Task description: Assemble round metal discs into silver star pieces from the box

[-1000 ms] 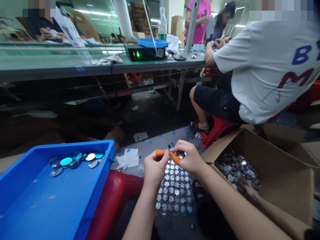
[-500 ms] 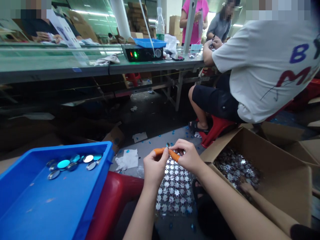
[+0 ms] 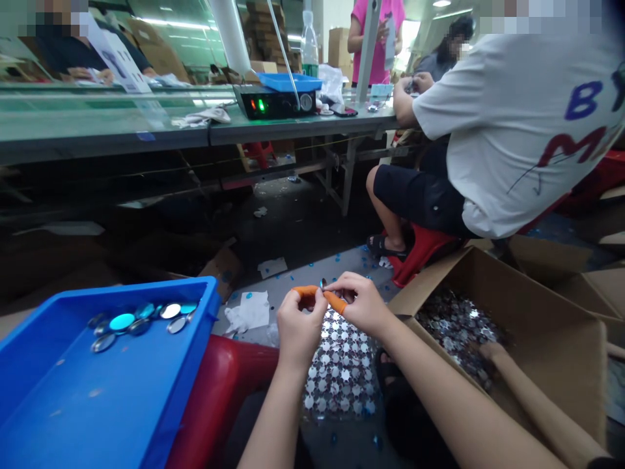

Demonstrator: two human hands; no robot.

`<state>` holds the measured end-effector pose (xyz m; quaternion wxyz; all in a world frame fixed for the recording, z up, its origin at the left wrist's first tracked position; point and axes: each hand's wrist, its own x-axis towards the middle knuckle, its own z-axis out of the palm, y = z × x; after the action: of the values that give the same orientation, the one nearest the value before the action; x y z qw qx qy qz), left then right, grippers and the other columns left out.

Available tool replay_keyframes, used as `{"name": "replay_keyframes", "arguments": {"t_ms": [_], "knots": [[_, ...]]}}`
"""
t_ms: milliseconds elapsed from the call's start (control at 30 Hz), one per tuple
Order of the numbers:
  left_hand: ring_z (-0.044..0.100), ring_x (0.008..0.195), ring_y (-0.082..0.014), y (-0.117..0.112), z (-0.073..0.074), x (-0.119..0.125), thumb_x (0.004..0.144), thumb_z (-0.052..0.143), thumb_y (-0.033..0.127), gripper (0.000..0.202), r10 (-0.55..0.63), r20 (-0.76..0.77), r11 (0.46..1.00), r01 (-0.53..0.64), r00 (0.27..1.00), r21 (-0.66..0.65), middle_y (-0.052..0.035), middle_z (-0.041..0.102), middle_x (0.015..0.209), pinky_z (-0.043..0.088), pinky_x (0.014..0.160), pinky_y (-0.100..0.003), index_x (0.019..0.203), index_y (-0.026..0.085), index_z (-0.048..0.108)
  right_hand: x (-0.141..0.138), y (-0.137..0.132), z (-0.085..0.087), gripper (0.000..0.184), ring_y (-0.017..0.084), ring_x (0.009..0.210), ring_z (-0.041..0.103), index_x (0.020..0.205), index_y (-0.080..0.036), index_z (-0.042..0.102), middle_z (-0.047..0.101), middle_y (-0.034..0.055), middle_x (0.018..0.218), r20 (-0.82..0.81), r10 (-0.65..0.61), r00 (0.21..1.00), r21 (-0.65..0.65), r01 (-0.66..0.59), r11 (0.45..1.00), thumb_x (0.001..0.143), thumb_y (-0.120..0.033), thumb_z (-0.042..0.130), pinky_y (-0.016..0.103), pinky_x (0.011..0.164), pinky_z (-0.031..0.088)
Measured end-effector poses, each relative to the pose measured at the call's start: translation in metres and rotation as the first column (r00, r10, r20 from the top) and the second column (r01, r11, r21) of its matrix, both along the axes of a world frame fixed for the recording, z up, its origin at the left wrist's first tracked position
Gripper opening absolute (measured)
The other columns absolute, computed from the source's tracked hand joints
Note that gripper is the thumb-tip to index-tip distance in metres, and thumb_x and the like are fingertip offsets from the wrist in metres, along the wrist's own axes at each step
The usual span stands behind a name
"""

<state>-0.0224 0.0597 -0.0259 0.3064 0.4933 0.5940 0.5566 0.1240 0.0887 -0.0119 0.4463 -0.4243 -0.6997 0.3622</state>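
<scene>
While pinching a small metal disc, hands between blue tray rim and carton edge

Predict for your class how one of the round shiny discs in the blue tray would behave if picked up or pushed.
The round shiny disc looks stiff, judging by its crisp, unbent outline as it lies in the blue plastic tray. Its smooth, mirror-like face is probably slippery, so a push may slide it. Being round and thin, it would likely roll if stood on edge.
</scene>
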Motion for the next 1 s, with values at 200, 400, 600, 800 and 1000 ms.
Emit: {"name": "replay_keyframes", "arguments": {"t_ms": [200,400,600,800,1000], "knots": [[0.056,0.074,-0.0175,0.0,0.0,-0.004,0.09,0.063,0.025,0.009,0.041,-0.375,0.968,0.056,0.926,0.243,-0.0033,0.06,0.081,0.045,0.07,-0.029,0.086,0.018,0.066,-0.004,0.004,0.001,0.013,0.01,0.06,0.044,0.086,-0.016,0.077,0.063,0.0035,0.079,-0.055,-0.046,0.997,-0.169,0.036,0.985,0.079,-0.026,0.074,0.024,0.053,0.037],[0.056,0.075,-0.0175,-0.001,-0.002,-0.005,0.092,0.062,0.024,0.009,0.037,-0.434,0.954,0.097,0.9,0.282,-0.0035,0.06,0.082,0.045,0.071,-0.029,0.089,0.018,0.066,-0.01,0.001,-0.001,0.013,0.011,0.063,0.048,0.084,-0.015,0.069,0.059,0.0022,0.079,-0.137,-0.063,0.989,-0.206,0.034,0.978,0.075,-0.025,0.073,0.023,0.054,0.04],[0.056,0.076,-0.017,-0.001,0.002,-0.003,0.091,0.063,0.023,0.007,0.016,-0.371,0.958,0.092,0.928,0.271,-0.0032,0.06,0.083,0.045,0.071,-0.028,0.09,0.018,0.067,-0.007,0.002,-0.002,0.018,0.011,0.066,0.048,0.086,-0.016,0.065,0.057,0.0013,0.08,-0.168,0.0,0.986,-0.203,-0.035,0.979,0.076,-0.028,0.074,0.023,0.056,0.04],[0.057,0.075,-0.0172,0.003,-0.001,-0.004,0.088,0.067,0.028,0.011,0.068,-0.263,0.979,-0.013,0.962,0.206,-0.0036,0.062,0.081,0.045,0.071,-0.028,0.085,0.017,0.068,0.003,0.001,0.003,0.022,0.011,0.067,0.047,0.086,-0.016,0.064,0.054,0.0002,0.08,-0.167,0.083,0.982,-0.18,-0.114,0.977,0.078,-0.033,0.076,0.023,0.058,0.039],[0.066,0.086,-0.02,0.003,0.003,-0.006,0.085,0.072,0.039,0.024,-0.08,0.124,0.996,0.074,0.989,0.053,-0.0078,0.071,0.093,0.052,0.082,-0.03,0.094,0.017,0.073,0.011,0.004,0.001,0.035,0.009,0.06,0.045,0.089,-0.017,0.064,0.056,-0.0015,0.074,-0.389,0.068,0.919,-0.372,-0.223,0.901,0.069,-0.038,0.084,0.022,0.053,0.036]]}}
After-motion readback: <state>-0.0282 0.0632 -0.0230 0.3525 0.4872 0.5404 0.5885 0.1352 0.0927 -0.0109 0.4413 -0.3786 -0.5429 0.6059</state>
